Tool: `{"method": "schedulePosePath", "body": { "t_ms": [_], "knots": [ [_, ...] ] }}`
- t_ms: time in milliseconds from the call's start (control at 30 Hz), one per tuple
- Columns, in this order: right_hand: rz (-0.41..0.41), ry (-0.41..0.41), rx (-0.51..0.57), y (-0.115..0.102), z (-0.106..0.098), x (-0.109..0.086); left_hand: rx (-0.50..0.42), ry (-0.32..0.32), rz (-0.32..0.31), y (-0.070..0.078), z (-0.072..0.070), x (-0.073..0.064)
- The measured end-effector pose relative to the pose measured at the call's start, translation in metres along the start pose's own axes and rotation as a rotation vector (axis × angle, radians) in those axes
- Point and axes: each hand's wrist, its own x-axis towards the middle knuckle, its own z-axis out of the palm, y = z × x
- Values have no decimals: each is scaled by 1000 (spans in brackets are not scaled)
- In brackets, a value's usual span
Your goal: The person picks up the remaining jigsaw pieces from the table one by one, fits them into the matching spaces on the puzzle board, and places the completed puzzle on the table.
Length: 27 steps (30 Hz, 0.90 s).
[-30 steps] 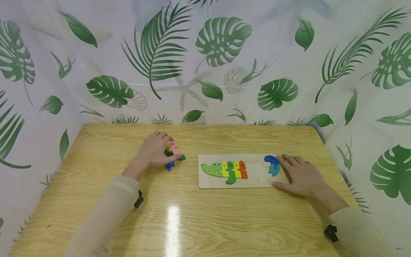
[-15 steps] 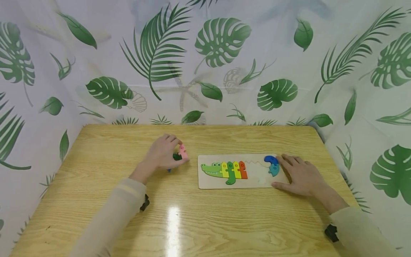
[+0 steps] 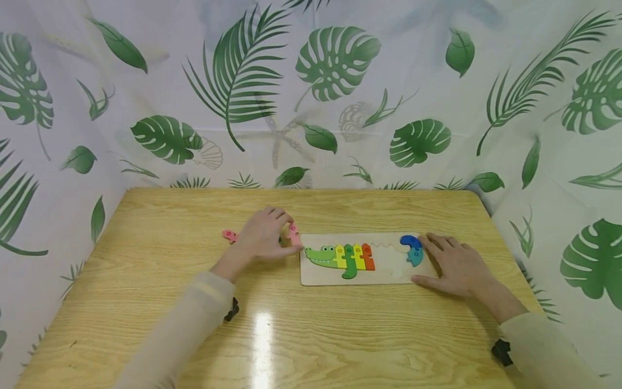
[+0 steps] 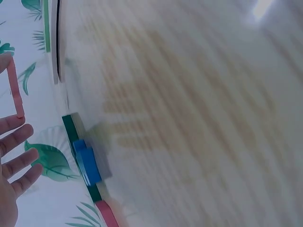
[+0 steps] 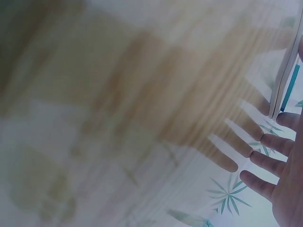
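My left hand pinches a pink puzzle piece between thumb and forefinger, near the left end of a pale wooden puzzle board. The left wrist view shows the same pink piece held on edge, with the other fingers spread. On the board lie a green crocodile head, several yellow, green and orange body pieces, and blue and teal tail pieces. My right hand rests at the board's right end, fingers extended.
Another pink piece lies on the table left of the left hand. Green and blue pieces lie there too, mostly hidden by that hand in the head view. A leaf-patterned cloth stands behind the table.
My left hand has carried the pink piece rightward to the board's left edge, uncovering another pink piece on the table behind it. The right hand and the board stay put.
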Motion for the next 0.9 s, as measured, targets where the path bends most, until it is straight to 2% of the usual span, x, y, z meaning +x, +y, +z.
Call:
{"method": "schedulePosePath", "body": {
  "t_ms": [167,733,900],
  "knots": [
    [-2,4,-5,1,1,1,0,-15,22,12,3,5],
    [-7,7,-2,-1,-1,-1,8,21,101,50,6,20],
    [-7,4,-3,-1,-1,-1,5,10,114,60,9,25]
  ]
}}
